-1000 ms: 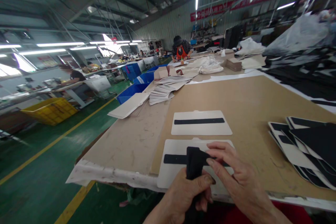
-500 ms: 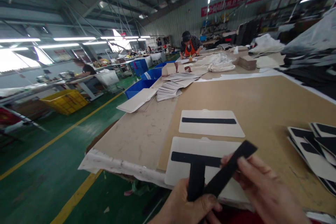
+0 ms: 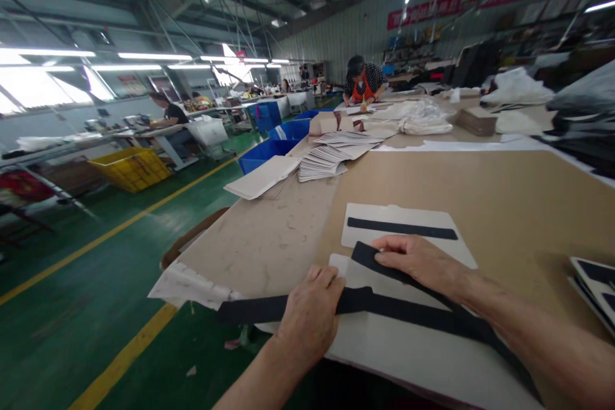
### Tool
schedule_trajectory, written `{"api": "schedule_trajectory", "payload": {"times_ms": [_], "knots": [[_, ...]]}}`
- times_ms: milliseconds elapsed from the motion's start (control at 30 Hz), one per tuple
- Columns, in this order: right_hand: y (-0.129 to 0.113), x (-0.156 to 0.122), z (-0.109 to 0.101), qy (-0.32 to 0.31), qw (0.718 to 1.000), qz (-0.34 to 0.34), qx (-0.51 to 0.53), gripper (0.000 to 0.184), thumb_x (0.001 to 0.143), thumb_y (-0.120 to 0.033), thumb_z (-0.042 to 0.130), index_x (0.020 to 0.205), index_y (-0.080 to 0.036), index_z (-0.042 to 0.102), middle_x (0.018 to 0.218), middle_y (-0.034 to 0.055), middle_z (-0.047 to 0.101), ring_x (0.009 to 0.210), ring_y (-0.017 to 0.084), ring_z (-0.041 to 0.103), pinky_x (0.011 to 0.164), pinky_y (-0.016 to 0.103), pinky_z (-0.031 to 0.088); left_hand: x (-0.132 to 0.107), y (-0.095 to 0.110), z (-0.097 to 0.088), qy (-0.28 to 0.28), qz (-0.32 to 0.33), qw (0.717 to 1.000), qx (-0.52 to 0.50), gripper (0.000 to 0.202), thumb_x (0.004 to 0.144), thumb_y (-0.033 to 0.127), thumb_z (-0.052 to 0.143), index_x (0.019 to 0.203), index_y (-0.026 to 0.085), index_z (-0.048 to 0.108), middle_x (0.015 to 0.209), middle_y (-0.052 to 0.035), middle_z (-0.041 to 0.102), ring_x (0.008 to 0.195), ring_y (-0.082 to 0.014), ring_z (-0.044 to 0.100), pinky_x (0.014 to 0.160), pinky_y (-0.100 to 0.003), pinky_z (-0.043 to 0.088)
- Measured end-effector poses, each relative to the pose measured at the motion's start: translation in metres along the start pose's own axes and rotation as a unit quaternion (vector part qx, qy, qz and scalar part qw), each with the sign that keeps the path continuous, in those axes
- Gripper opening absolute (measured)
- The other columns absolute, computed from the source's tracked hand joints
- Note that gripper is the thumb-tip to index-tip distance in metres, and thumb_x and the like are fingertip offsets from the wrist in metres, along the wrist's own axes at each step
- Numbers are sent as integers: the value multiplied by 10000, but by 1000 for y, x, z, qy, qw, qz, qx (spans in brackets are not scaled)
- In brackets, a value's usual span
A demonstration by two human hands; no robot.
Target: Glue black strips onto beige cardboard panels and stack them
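Observation:
A long black strip (image 3: 403, 309) lies across a white card (image 3: 408, 346) at the table's near edge, its left end sticking out past the edge. My left hand (image 3: 310, 314) lies on the strip near the card's left edge, fingers flat. My right hand (image 3: 418, 259) presses flat on a second black strip (image 3: 368, 255) that runs diagonally over the same card. Beyond them lies another white card (image 3: 408, 237) with a black strip stuck across it.
A brown board (image 3: 480, 186) covers the table. Stacked white cards (image 3: 331, 160) and a pile of black-and-white pieces (image 3: 596, 282) lie left-far and right. A person in an orange apron (image 3: 362, 80) works at the far end. Blue bins (image 3: 269, 150) and a yellow crate (image 3: 129, 166) stand on the green floor.
The strips I held pinched upright above the card now lie flat on it. Both hands have lowered and spread flat on them; my view has moved closer to the table.

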State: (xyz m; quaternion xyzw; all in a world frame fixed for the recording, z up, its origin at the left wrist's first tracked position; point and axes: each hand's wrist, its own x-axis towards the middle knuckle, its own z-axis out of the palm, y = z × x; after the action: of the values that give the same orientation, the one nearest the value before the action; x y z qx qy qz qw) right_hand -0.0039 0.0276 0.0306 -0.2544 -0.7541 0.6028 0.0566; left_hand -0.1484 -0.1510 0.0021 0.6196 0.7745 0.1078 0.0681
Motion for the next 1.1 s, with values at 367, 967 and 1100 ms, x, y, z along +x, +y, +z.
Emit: {"api": "schedule_trajectory", "payload": {"times_ms": [367, 967, 1100], "knots": [[20, 54, 29, -9, 975, -69, -209, 204, 811, -311, 583, 923, -205, 716, 608, -29, 577, 581, 124, 488, 559, 240, 338, -3, -16, 24, 23, 9, 999, -27, 462, 751, 125, 509, 1202, 202, 573, 1185, -61, 581, 1122, -243, 479, 1009, -384, 444], [12, 62, 38, -15, 932, -108, -346, 257, 846, -248, 530, 960, -211, 757, 912, 50, 746, 843, 203, 644, 742, 292, 423, 1, -10, 14, -48, -16, 998, 33, 454, 722, 136, 485, 1164, 202, 561, 1523, -45, 384, 1223, -277, 416, 1020, -423, 443], [9, 41, 9, -45, 954, -70, -289, 312, 768, -280, 634, 1066, -230, 714, 918, 20, 732, 823, 191, 644, 716, 272, 440, 3, -11, 12, -49, -14, 998, 42, 472, 729, 138, 478, 1189, 217, 552, 1522, -44, 383, 1233, -272, 415, 1023, -415, 441]]}}
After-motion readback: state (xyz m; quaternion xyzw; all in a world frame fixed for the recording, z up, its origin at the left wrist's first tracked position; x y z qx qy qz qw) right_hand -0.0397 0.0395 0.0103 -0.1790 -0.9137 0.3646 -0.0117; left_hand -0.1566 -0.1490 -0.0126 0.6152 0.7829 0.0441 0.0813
